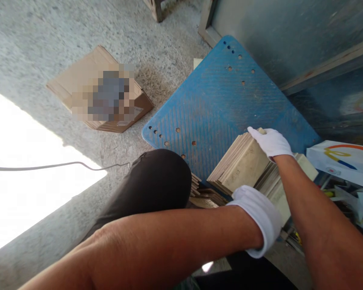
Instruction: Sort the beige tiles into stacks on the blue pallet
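A stack of thin beige tile-like slabs point(245, 165) lies over the near corner of a blue plastic pallet point(218, 92). My right hand point(270, 141), in a white glove, grips the stack at its far end, thumb and fingers around the edge. My left hand point(257, 213), also gloved in white, is bent at the stack's near end; its fingers are hidden behind the glove's back and cuff. A second row of similar slabs point(278, 193) stands beside the first, partly covered by my right forearm. More slabs point(207, 197) show by my knee.
An open cardboard box point(121, 129) with blurred contents sits on the concrete floor point(48, 36) to the left. A white printed box point(339, 161) stands at right above cluttered items. A metal-framed panel point(290, 40) borders the pallet. A cable point(63, 164) runs to my knee.
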The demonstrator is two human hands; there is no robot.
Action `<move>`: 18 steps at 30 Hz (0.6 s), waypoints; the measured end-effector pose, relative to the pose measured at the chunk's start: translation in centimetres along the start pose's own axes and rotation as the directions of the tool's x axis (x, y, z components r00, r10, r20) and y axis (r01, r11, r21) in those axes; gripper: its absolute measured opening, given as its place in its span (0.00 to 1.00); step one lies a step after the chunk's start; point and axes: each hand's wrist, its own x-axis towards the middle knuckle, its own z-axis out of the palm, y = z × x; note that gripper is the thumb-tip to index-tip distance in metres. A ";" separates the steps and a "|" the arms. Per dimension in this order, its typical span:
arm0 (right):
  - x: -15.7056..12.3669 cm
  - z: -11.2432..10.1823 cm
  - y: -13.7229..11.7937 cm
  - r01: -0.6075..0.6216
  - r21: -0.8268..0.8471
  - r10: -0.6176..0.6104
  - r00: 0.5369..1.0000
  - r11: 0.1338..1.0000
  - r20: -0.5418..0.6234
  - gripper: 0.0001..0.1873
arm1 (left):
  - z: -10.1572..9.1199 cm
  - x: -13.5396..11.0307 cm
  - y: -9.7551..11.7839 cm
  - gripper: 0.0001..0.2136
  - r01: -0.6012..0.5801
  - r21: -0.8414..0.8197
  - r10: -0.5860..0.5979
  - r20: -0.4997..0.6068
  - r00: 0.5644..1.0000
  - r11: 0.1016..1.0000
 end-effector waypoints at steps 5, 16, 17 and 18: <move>-0.1 0.2 -0.1 -0.022 0.016 0.022 1.000 1.000 -0.014 0.40 | -0.3 -0.3 -0.2 0.24 0.078 -0.001 -0.076 0.184 0.980 0.997; -1.4 0.4 -0.6 -0.023 0.035 0.024 0.999 0.999 -0.034 0.36 | -0.1 -0.3 -0.1 0.24 0.088 -0.013 -0.086 0.118 0.989 0.996; -1.5 0.4 -0.7 -0.022 0.034 0.023 0.999 0.999 -0.036 0.36 | -0.1 -0.3 -0.1 0.25 0.087 -0.014 -0.084 0.125 0.989 0.996; -1.6 0.4 -0.7 -0.022 0.035 0.024 0.999 0.999 -0.038 0.35 | -0.2 -0.3 -0.1 0.25 0.081 -0.011 -0.079 0.142 0.987 0.997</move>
